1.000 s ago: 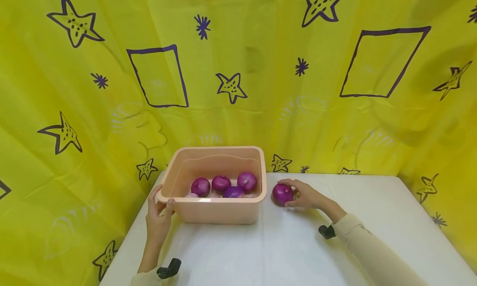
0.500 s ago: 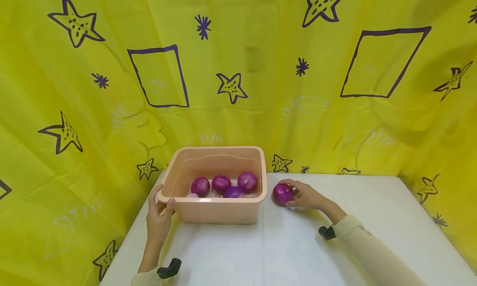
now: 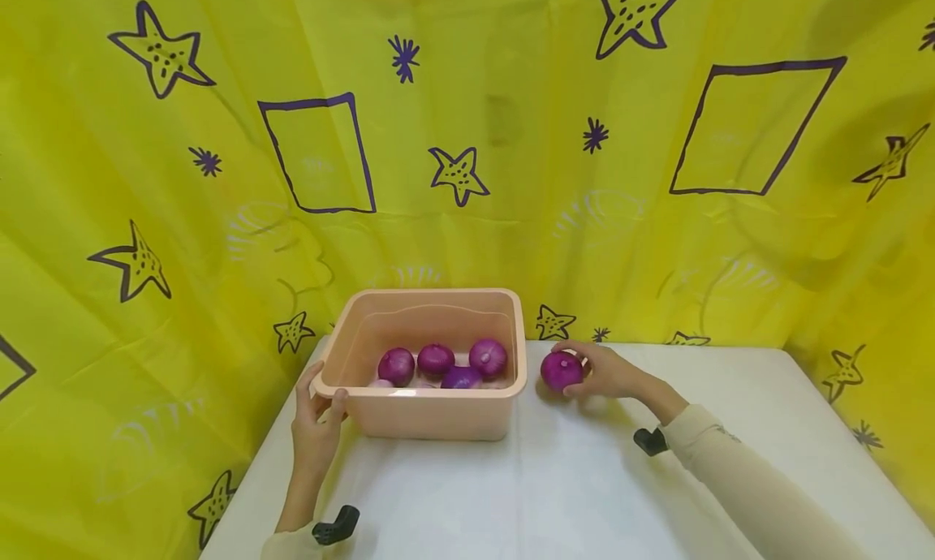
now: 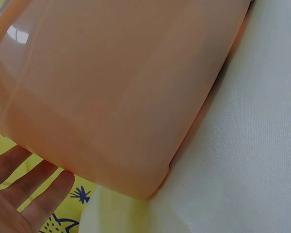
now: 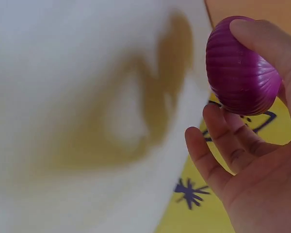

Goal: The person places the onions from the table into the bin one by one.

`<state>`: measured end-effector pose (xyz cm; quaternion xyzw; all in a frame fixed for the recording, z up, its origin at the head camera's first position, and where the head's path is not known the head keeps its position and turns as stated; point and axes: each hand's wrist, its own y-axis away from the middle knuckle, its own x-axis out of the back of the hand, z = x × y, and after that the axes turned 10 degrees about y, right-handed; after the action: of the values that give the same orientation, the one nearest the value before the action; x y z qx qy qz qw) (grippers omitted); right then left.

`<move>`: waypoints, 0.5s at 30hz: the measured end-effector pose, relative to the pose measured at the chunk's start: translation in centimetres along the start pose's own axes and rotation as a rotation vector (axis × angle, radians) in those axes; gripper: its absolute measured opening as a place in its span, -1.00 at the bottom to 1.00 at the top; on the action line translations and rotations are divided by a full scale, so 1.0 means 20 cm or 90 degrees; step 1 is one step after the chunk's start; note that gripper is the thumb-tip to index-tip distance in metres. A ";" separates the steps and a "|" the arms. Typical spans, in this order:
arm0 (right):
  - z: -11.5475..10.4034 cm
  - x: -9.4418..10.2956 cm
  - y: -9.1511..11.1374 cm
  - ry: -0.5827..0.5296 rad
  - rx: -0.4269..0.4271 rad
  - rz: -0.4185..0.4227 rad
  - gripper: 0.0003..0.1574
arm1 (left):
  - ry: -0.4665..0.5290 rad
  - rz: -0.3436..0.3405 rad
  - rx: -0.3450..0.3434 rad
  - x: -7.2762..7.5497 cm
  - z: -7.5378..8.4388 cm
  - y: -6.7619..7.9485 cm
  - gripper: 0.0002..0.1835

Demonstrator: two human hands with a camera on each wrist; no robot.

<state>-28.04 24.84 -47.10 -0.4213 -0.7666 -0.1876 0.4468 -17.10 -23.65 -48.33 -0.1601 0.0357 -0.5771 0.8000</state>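
Observation:
In the head view my right hand [image 3: 609,372] pinches a red onion [image 3: 562,371] between thumb and fingers, just right of the tub. The right wrist view shows the onion [image 5: 242,68] raised over the table, its shadow apart from it, with the thumb across its top. My left hand [image 3: 316,434] holds the front left corner of a peach plastic tub [image 3: 431,415], thumb at the front rim and fingers along the side. Several red onions [image 3: 488,358] lie inside the tub, some partly hidden by its front wall. In the left wrist view, fingers [image 4: 51,194] rest against the tub wall [image 4: 102,97].
A white-covered table [image 3: 657,479] carries the tub near its back left. Behind it and on both sides hangs a yellow curtain [image 3: 511,243] with purple stars and outlined shapes. Dark wrist devices [image 3: 336,526] sit at both cuffs.
My right hand has lifted the onion off the table, and its shadow now stands apart below. The left hand keeps its hold on the tub. The head view has shifted slightly.

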 end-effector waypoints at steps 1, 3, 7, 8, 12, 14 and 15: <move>-0.01 0.03 0.00 0.006 0.002 0.002 -0.13 | 0.002 -0.001 0.000 0.00 0.00 0.00 -0.34; -0.04 0.09 -0.01 0.011 0.000 0.006 -0.13 | 0.004 -0.002 0.002 0.00 0.00 0.00 -0.33; -0.09 0.21 -0.04 0.029 0.004 0.021 -0.14 | 0.007 -0.004 0.001 0.00 0.00 0.00 -0.33; -0.10 0.25 -0.05 0.031 0.005 0.025 -0.14 | 0.006 -0.004 0.000 0.00 0.00 0.00 -0.33; -0.15 0.37 -0.08 0.045 0.005 0.042 -0.15 | 0.000 -0.005 -0.006 0.00 0.00 0.00 -0.32; -0.17 0.42 -0.09 0.052 0.004 0.050 -0.15 | -0.002 -0.004 -0.010 0.00 0.00 0.00 -0.33; -0.17 0.45 -0.10 0.055 0.003 0.052 -0.15 | -0.001 -0.004 -0.010 0.00 0.00 0.00 -0.33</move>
<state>-29.98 25.65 -37.57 -0.4426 -0.7291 -0.1857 0.4879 -17.01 -23.67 -48.39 -0.1675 0.0390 -0.5793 0.7968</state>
